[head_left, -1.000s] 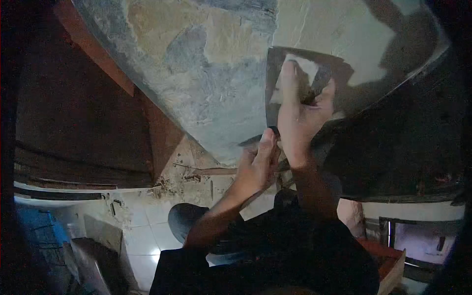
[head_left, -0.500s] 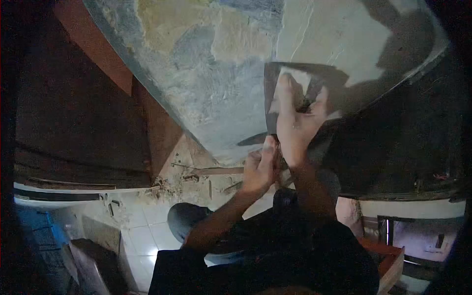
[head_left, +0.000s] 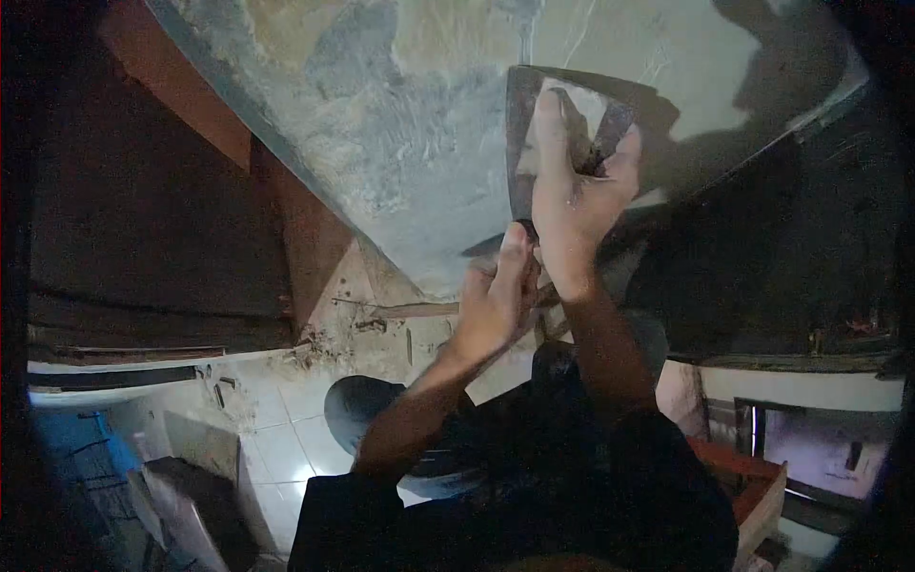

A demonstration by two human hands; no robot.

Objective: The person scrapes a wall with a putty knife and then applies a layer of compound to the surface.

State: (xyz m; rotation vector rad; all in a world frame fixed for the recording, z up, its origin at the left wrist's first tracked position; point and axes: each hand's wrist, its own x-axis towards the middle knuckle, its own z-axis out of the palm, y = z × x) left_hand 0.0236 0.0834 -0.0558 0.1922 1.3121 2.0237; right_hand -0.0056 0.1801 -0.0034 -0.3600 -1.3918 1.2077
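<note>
A large patchy grey and cream panel (head_left: 381, 172), smoothed over in streaks, spreads across the top and narrows toward me. My right hand (head_left: 581, 200) grips a flat dark-edged pad (head_left: 518, 143) with a pale patch, against the panel's right part. Its thumb lies along the left of the pale patch and the fingers curl at the right. Just below, my left hand (head_left: 496, 291) is closed, thumb up, at the pad's lower corner. A small dark bit shows at that thumb's tip; what the fingers hold is hidden.
Dirt and scraps lie on the pale tiled floor (head_left: 276, 443) under the panel's tip. A dark slab-like object (head_left: 195, 505) stands lower left. A reddish wooden box or drawer (head_left: 743, 472) is at lower right. Shadows of the hands and head fall on the panel.
Both hands and the pad appear higher in the view. The panel's visible part has also shifted up a little as the view moved. Both grips look the same.
</note>
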